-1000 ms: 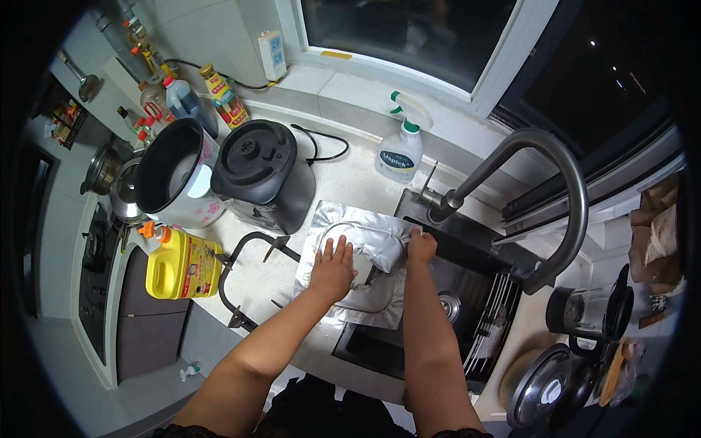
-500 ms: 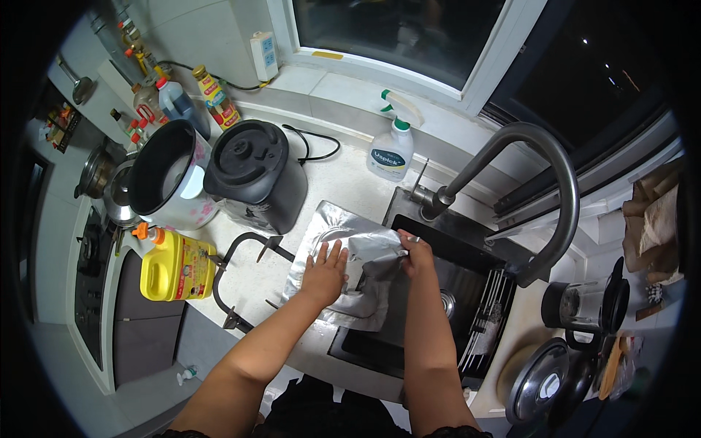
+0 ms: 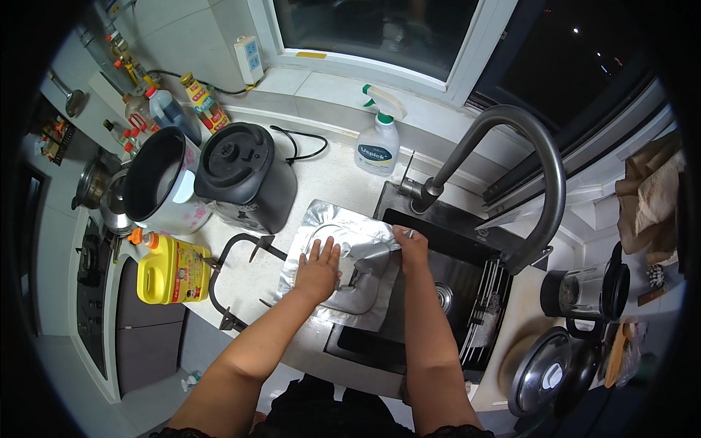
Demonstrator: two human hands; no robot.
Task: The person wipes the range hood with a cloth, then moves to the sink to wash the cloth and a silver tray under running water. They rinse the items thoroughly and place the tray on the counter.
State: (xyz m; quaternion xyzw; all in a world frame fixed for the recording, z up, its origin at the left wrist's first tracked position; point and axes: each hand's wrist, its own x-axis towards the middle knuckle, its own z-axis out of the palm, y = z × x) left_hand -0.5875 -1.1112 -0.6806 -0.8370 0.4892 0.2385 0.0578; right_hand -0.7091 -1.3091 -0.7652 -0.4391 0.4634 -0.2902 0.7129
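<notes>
A square silver foil sheet [image 3: 366, 288] with a rounded ridge pressed into it lies on the pale countertop, its right part reaching over the sink. My left hand [image 3: 318, 274] rests flat on the foil, left of its middle, fingers stretched and slightly spread. At the far right corner, my right hand [image 3: 411, 248] pinches the foil edge between thumb and fingers, above the black sink [image 3: 427, 321]. A dark pan support [image 3: 223, 270] with a rounded frame lies on the counter just left of the foil, partly covered by it.
Left stand a yellow jug [image 3: 174, 271], a large pot [image 3: 157, 182] and a black lidded container [image 3: 248, 179]. Behind the foil is a spray bottle [image 3: 377, 150]. A curved faucet [image 3: 551, 168] arches over the sink. Right are a blender jug [image 3: 584, 292] and a pot lid [image 3: 542, 372].
The foil's right part looks flatter and smoother than before, with less dark creasing. Both hands keep their places on it. The whole view has shifted slightly.
</notes>
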